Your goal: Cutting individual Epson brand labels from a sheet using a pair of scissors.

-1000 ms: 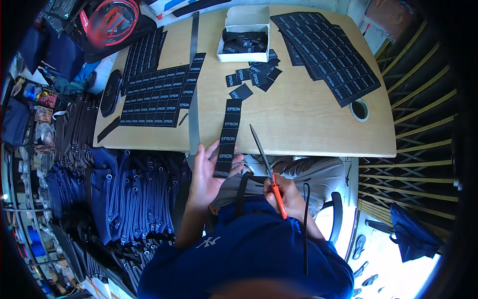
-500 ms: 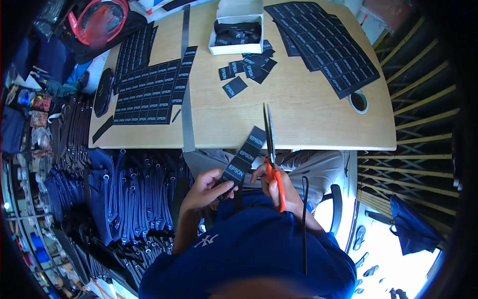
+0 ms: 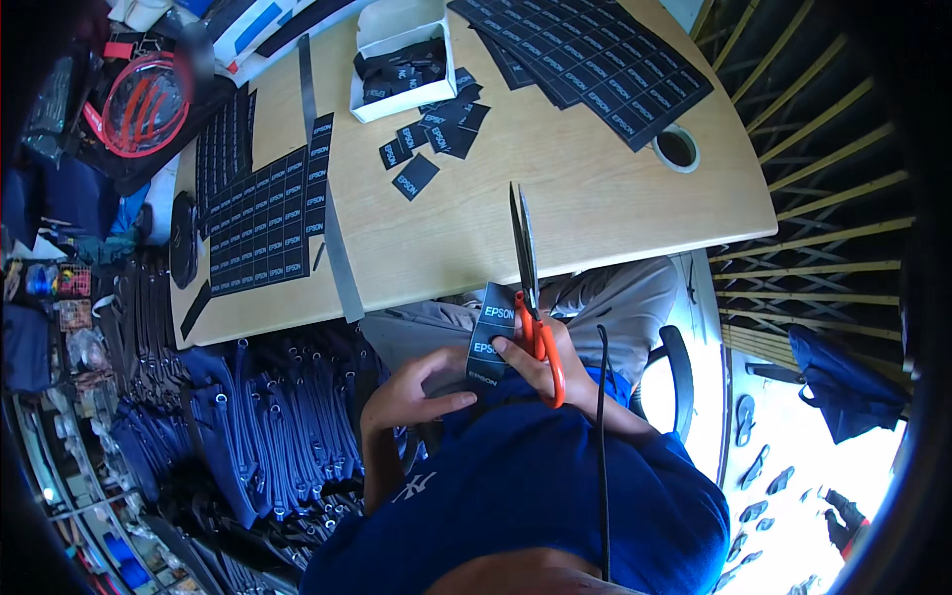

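Observation:
My left hand point(image 3: 412, 392) holds the lower end of a short black strip of printed labels point(image 3: 490, 335) over my lap, just below the table's front edge. My right hand point(image 3: 550, 362) grips orange-handled scissors point(image 3: 526, 268) whose long blades point up across the wooden table point(image 3: 555, 188). The blades lie right beside the strip's right edge. Several cut single labels point(image 3: 436, 139) lie scattered near a white box point(image 3: 402, 74) holding more black labels.
Sheets of uncut black labels lie at the table's left point(image 3: 263, 223) and far right point(image 3: 585, 59). A grey strip point(image 3: 337, 248) crosses the table. A round cable hole point(image 3: 677, 149) sits at right. Blue straps point(image 3: 268, 426) pile on the floor at left; a chair arm point(image 3: 679, 377) at right.
Both hands drew back from the table edge toward my lap. The label strip is now shorter, and the scissors have swung upright next to it.

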Available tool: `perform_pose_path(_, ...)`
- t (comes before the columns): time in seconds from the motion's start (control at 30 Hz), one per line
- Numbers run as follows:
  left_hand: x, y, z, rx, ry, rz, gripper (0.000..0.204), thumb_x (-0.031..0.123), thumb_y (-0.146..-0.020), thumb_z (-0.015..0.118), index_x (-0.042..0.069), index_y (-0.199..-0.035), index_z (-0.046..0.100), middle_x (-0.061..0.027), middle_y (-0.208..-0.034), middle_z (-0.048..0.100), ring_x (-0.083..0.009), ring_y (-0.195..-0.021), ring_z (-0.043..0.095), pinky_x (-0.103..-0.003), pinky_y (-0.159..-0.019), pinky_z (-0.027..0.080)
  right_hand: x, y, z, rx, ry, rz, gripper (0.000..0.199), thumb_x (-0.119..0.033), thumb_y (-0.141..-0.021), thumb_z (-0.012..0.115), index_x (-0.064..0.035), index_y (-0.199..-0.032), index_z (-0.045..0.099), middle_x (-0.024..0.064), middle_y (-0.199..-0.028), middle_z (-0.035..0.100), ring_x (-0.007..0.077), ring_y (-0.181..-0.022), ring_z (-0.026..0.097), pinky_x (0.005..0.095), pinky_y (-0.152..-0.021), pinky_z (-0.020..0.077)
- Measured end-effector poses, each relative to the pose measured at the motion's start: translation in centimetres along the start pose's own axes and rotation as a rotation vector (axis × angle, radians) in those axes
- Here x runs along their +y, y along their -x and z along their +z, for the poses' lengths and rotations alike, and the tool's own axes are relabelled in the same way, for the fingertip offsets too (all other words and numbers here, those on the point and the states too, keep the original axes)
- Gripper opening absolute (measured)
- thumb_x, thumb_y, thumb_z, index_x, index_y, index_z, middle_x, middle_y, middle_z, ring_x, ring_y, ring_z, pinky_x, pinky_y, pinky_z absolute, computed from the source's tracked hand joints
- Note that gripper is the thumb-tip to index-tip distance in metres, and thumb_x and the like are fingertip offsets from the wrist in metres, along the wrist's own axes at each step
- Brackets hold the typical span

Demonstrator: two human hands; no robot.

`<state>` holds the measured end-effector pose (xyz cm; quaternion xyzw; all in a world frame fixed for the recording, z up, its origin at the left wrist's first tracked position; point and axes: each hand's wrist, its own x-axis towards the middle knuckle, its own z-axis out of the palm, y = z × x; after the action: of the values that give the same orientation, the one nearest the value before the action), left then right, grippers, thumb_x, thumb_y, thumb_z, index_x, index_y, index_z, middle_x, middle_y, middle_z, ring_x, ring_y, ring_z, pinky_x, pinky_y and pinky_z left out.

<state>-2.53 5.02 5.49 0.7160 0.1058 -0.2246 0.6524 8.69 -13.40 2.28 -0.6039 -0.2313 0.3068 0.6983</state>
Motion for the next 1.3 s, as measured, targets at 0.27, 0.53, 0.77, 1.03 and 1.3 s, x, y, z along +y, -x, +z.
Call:
perform_pose_path(0.27,0.3,-3.6,2.5,0.271,0.147,0.194,0.025,0.003,-0.087,0.059,-0.004,-0.110,0.053,-0.0084,-0.103,0.059,-0.0096,-0.098,0.055,-0.025,-0.085,0.043,0.8,0.5,0.5,0.115,-0.075,0.049,0.014,-0.009,-0.087,0.060,-0.0019,-0.094,0.050,-0.0031,-0.065,0.047,0.0025,-0.060,0.040,0.0198,-0.052,0.0347)
perform_pose_path(0.53,0.0,-5.4,4.0,0.627,0.027,0.351,0.005,0.003,-0.092,0.052,0.000,-0.096,0.051,0.0011,-0.075,0.055,-0.0013,-0.066,0.047,-0.018,-0.058,0.038,0.9,1.0,0.0,0.156,-0.096,0.035,0.022,-0.014,-0.087,0.063,-0.0012,-0.094,0.046,-0.0008,-0.067,0.048,0.0047,-0.061,0.044,0.0207,-0.055,0.0383)
perform_pose_path(0.77,1.2,-5.7,2.9,0.574,0.458,0.164,0.010,0.013,-0.097,0.044,0.005,-0.095,0.050,0.0024,-0.067,0.045,-0.0026,-0.055,0.038,-0.019,-0.047,0.026,3.5,2.4,-2.5,0.002,0.101,-0.151,0.052,-0.038,-0.084,0.063,0.0015,-0.110,0.042,0.0086,-0.077,0.051,0.0171,-0.068,0.053,0.0294,-0.063,0.0434)
perform_pose_path(1.03,2.0,-6.0,2.6,0.563,0.375,0.216,0.010,0.012,-0.097,0.047,0.004,-0.097,0.053,-0.0008,-0.074,0.056,-0.0048,-0.065,0.051,-0.018,-0.060,0.040,3.3,3.3,-3.3,-0.014,0.142,-0.038,0.053,-0.042,-0.086,0.058,0.0023,-0.109,0.043,0.0108,-0.080,0.051,0.0203,-0.070,0.053,0.0305,-0.065,0.0432)
perform_pose_path(1.3,0.5,-6.5,2.3,0.602,0.182,0.186,0.011,0.012,-0.095,0.050,0.002,-0.092,0.051,0.0053,-0.067,0.048,0.0001,-0.059,0.037,-0.019,-0.052,0.031,2.8,3.3,-3.8,-0.052,0.188,-0.019,0.056,-0.043,-0.086,0.059,0.0029,-0.113,0.043,0.0135,-0.081,0.052,0.0240,-0.073,0.055,0.0333,-0.068,0.0446)
